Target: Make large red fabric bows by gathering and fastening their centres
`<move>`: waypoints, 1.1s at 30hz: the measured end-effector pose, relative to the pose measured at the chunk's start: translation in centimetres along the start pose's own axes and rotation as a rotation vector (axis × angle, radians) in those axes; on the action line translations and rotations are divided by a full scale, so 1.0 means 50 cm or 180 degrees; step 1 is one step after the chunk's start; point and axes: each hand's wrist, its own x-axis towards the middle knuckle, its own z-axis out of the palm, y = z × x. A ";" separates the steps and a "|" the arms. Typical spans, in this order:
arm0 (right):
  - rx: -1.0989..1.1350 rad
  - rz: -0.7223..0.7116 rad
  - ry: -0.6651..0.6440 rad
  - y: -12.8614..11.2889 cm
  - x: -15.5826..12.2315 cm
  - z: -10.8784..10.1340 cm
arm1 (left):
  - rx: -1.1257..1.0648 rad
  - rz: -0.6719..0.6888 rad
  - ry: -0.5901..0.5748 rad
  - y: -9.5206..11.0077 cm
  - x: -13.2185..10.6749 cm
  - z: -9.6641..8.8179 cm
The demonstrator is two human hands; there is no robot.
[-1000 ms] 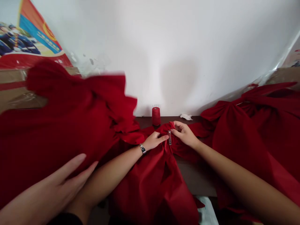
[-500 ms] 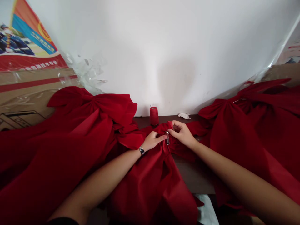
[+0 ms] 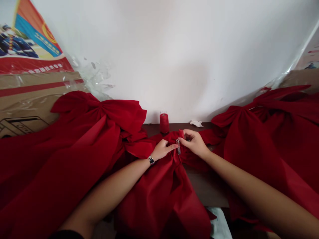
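Red bow [image 3: 164, 186]: left hand [image 3: 163, 149], right hand [image 3: 195, 142] still pinch middle at metal clip [image 3: 178, 147]; neighbouring bow [image 3: 99, 113] now settled.

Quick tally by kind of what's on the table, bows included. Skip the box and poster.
Red fabric bows: 3 (left bow, centre bow, right bow; the right pile may hide more)
Red thread spool: 1
Metal clip: 1
White crumpled scrap: 1
Total: 6

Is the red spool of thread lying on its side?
No, the spool of thread stands upright on the dark table, close to the white wall.
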 end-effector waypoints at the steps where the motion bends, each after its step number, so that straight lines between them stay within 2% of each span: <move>1: 0.0012 -0.0005 -0.0006 -0.001 0.000 -0.001 | -0.0008 0.0025 0.0000 0.001 0.000 0.000; 6: 0.0514 0.0142 -0.0322 0.001 0.008 -0.018 | 0.0123 0.0060 -0.0002 0.006 -0.003 -0.002; 10: 0.1487 0.0684 -0.0606 0.010 0.016 -0.032 | 0.0276 0.0036 0.0005 0.004 -0.007 -0.003; 12: 0.1685 0.0902 -0.0686 0.014 0.018 -0.034 | 0.0225 0.0087 -0.0039 0.002 -0.008 -0.002; 21: 0.1453 0.0892 -0.0803 0.013 0.017 -0.033 | 0.0120 0.0148 -0.0080 0.011 -0.011 -0.001; 28: 0.1484 0.0982 -0.0776 0.011 0.015 -0.028 | 0.0020 -0.0296 -0.0241 0.006 -0.012 -0.002; 33: 0.1541 0.1070 -0.0745 0.013 0.013 -0.022 | -0.0022 -0.0394 -0.0138 0.002 -0.011 -0.002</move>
